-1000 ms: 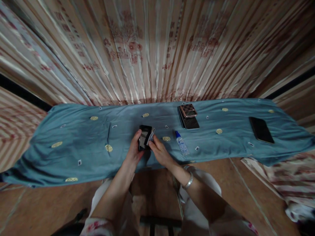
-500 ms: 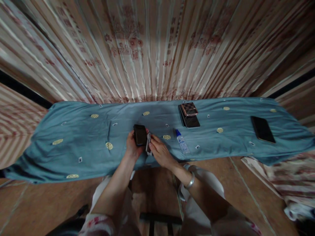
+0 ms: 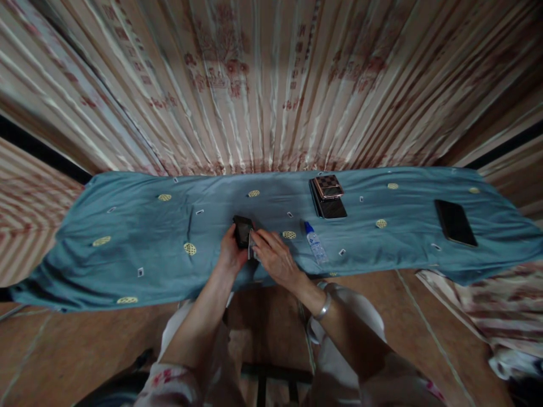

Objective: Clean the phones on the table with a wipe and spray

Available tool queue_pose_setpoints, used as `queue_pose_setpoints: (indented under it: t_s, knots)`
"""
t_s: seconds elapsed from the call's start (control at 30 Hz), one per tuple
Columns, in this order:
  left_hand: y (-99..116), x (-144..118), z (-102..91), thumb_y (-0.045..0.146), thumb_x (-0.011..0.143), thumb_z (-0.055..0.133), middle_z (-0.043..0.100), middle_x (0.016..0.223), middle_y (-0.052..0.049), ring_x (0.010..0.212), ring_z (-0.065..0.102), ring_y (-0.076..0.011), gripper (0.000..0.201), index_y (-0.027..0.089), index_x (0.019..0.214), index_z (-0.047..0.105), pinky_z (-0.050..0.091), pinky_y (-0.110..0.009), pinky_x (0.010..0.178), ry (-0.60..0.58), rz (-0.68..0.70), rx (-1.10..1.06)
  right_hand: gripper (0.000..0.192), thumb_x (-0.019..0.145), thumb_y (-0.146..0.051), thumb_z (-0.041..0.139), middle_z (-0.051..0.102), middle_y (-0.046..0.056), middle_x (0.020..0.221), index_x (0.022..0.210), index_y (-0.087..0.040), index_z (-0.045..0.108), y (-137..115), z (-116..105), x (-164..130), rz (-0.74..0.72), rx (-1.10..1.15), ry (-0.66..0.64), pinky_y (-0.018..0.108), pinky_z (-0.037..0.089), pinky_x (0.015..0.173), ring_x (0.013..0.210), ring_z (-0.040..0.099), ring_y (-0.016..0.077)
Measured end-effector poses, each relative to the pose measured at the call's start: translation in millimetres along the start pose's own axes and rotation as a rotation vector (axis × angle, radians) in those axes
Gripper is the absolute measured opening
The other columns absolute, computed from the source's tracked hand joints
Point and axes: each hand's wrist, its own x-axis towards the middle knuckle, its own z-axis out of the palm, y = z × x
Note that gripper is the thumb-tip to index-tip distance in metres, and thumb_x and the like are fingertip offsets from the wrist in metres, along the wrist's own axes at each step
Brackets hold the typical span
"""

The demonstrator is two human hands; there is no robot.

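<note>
The left hand [image 3: 231,254] gripped a small black rectangular phone [image 3: 243,230], fingers curled round its left edge so that it stood tilted just above the blue cloth-covered worktop [image 3: 139,237], near the front edge at the middle. The right hand [image 3: 275,260] pinched a small pale folded wiping cloth [image 3: 251,247] between thumb and fingertips and pressed it against the phone's right side; most of the cloth was hidden under the fingers. A silver metal bangle [image 3: 323,308] sat on the right wrist.

Just to the right of the right hand, a small clear plastic bottle with a blue cap [image 3: 314,243] lay on its side on the blue cover, near a yellow round embroidered patch [image 3: 289,234]. Farther back and to the right, a stack of dark flat phones with a checkered copper-rimmed one on top [image 3: 327,195] rested on the cover. Well apart, at the right end of the worktop, a large black slab phone [image 3: 455,221] lay flat, screen dark. The cover carried scattered yellow patches and small white marks. Behind the worktop hung a pleated cream curtain with reddish printed motifs [image 3: 263,85]. Below the hands, the person's lap in light clothing showed above a reddish-brown floor [image 3: 76,350].
</note>
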Motion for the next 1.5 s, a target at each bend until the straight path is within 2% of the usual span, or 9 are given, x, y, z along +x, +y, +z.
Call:
queue_pose_setpoints:
  t_s: [0.17,0.4,0.53,0.7,0.9,1.1,1.27,1.37,1.5]
  knots:
    - [-1,-2,1.5,0.024,0.096,0.035,0.065,0.063,-0.001,0.055,0.06,-0.0115,0.032,0.013,0.092,0.064,0.053,-0.023,0.066,-0.023,-0.034,0.01,0.038,0.098,-0.027,0.039,0.062,0.015,0.124,0.131,-0.016,0.057,-5,-4,5,-0.02,-0.002,0.0,0.045,0.048,0.101,0.114,0.056,0.0268]
    - [1,-1,-2.2,0.026,0.097,0.037,0.066,0.068,-0.002,0.06,0.061,-0.0118,0.032,0.011,0.096,0.066,0.049,-0.02,0.057,-0.058,-0.059,0.013,0.038,0.097,-0.029,0.045,0.06,0.011,0.128,0.133,-0.021,0.053,-3,2,10,0.022,0.077,0.078,0.041,0.047,0.104,0.119,0.056,0.0231]
    - [6,-2,-2.9,0.026,0.098,0.033,0.069,0.075,-0.004,0.067,0.065,-0.0123,0.035,0.01,0.098,0.064,0.052,-0.021,0.064,-0.065,-0.026,-0.002,0.038,0.096,-0.032,0.048,0.059,0.012,0.13,0.13,-0.018,0.056,-1,5,11,0.027,0.12,0.141,0.04,0.047,0.104,0.119,0.056,0.0227]
    - [10,-3,-1.1,0.032,0.097,0.032,0.071,0.076,-0.008,0.08,0.068,-0.0176,0.038,0.012,0.098,0.064,0.055,-0.027,0.073,-0.128,0.009,-0.001,0.034,0.097,-0.023,0.043,0.061,0.011,0.127,0.124,-0.019,0.062,-5,3,10,-0.03,0.145,0.139,0.039,0.05,0.101,0.115,0.057,0.0218]
    - [-1,-7,1.8,0.028,0.096,0.034,0.071,0.083,-0.009,0.081,0.069,-0.0166,0.034,0.01,0.097,0.063,0.055,-0.027,0.076,-0.125,-0.04,-0.014,0.035,0.098,-0.024,0.04,0.066,0.009,0.12,0.121,-0.02,0.065,-3,1,9,-0.054,0.179,0.111,0.038,0.05,0.101,0.115,0.057,0.0205]
    - [-22,-12,2.7,0.02,0.093,0.043,0.069,0.072,-0.003,0.061,0.064,-0.0087,0.027,0.012,0.085,0.067,0.053,-0.018,0.068,-0.09,-0.052,-0.015,0.041,0.098,-0.022,0.035,0.057,0.01,0.135,0.133,-0.017,0.055,2,-3,12,-0.007,0.137,0.079,0.042,0.04,0.111,0.128,0.048,0.0209]
    - [-37,-11,2.5,0.013,0.089,0.044,0.07,0.072,0.0,0.071,0.067,-0.0103,0.028,0.015,0.099,0.069,0.053,-0.02,0.078,-0.116,-0.037,0.0,0.045,0.098,-0.024,0.032,0.05,0.014,0.142,0.138,-0.012,0.05,11,-9,19,0.054,0.125,0.069,0.043,0.035,0.115,0.136,0.04,0.022]
    - [-36,-9,1.9,0.011,0.088,0.044,0.072,0.077,-0.002,0.079,0.069,-0.0126,0.031,0.013,0.107,0.068,0.053,-0.022,0.082,-0.104,-0.034,-0.001,0.046,0.099,-0.025,0.03,0.048,0.015,0.144,0.139,-0.01,0.047,13,-8,19,0.059,0.131,0.057,0.043,0.032,0.117,0.139,0.036,0.0216]
    - [-20,-6,0.0,0.016,0.089,0.046,0.073,0.081,-0.004,0.078,0.069,-0.0129,0.028,0.012,0.104,0.068,0.054,-0.022,0.079,-0.082,-0.016,-0.006,0.047,0.099,-0.025,0.029,0.044,0.013,0.147,0.142,-0.011,0.043,3,-4,11,-0.014,0.164,-0.009,0.043,0.031,0.118,0.142,0.032,0.0204]
